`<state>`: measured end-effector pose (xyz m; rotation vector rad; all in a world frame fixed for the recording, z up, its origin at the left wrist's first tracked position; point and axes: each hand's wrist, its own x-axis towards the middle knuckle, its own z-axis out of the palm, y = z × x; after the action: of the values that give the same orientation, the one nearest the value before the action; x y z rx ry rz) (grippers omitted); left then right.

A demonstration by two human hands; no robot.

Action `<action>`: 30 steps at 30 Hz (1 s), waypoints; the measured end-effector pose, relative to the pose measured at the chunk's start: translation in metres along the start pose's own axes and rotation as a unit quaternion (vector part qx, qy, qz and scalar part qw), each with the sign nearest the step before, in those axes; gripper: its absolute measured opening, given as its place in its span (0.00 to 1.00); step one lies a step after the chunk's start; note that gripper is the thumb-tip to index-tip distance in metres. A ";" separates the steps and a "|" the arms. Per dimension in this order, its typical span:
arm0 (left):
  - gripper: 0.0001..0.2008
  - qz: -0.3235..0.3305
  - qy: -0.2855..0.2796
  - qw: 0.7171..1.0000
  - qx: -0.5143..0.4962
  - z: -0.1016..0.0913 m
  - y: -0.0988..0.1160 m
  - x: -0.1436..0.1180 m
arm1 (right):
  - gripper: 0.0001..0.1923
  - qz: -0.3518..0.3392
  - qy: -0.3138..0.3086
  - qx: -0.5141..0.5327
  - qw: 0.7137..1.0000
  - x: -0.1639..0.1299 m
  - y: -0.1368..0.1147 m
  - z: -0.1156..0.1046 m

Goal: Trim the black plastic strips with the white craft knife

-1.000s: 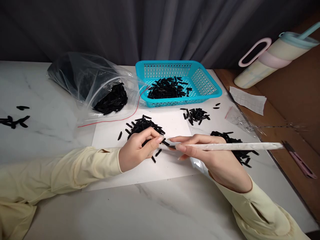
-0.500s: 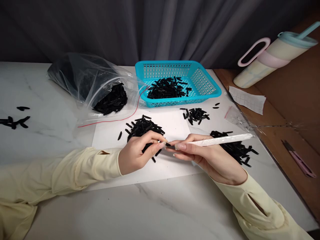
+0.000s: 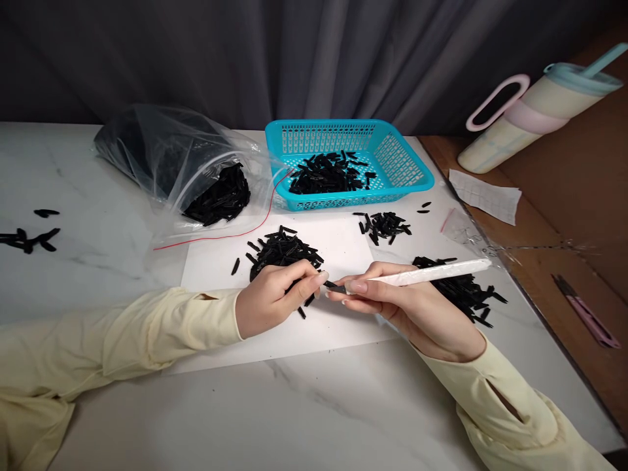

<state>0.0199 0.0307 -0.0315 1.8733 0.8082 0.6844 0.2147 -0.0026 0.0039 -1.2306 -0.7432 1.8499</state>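
Note:
My left hand [image 3: 275, 297] pinches a small black piece [image 3: 329, 284] between thumb and fingers, over a white paper sheet [image 3: 343, 245]. My right hand [image 3: 412, 304] grips a long white tool [image 3: 426, 273] like a pen, its dark tip touching that piece. Just behind my left hand lies a pile of black pieces [image 3: 284, 248]. Another pile [image 3: 466, 291] sits behind my right hand, partly hidden by the tool.
A blue basket [image 3: 412, 173] holds several black pieces at the back. A clear plastic bag [image 3: 167, 160] of pieces lies at back left. A small pile [image 3: 385, 226], loose pieces [image 3: 29, 239] at far left, a tumbler [image 3: 534, 114], paper slip [image 3: 488, 196] and pink cutter [image 3: 586, 314] lie around.
The white tool has swung so its far end points further back and looks shorter. Both hands have drawn slightly closer, still meeting at the small black piece.

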 end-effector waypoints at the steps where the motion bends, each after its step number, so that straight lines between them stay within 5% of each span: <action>1: 0.13 0.001 -0.006 1.000 -0.002 0.000 0.000 0.000 | 0.08 0.005 0.001 0.003 1.000 0.001 0.001 0.000; 9: 0.13 0.003 -0.027 0.999 -0.031 0.002 -0.001 -0.003 | 0.08 0.037 -0.002 0.013 0.999 0.002 0.003 0.000; 22: 0.13 0.056 0.004 0.998 0.027 0.003 -0.004 -0.004 | 0.09 -0.019 0.002 -0.043 0.999 0.001 0.002 0.002; 30: 0.14 0.010 -0.034 0.999 -0.002 0.001 -0.002 -0.002 | 0.09 -0.030 -0.012 -0.072 0.997 -0.001 0.002 0.001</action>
<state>0.0191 0.0289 -0.0344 1.8932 0.7465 0.6312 0.2129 -0.0044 0.0028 -1.2641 -0.9302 1.7896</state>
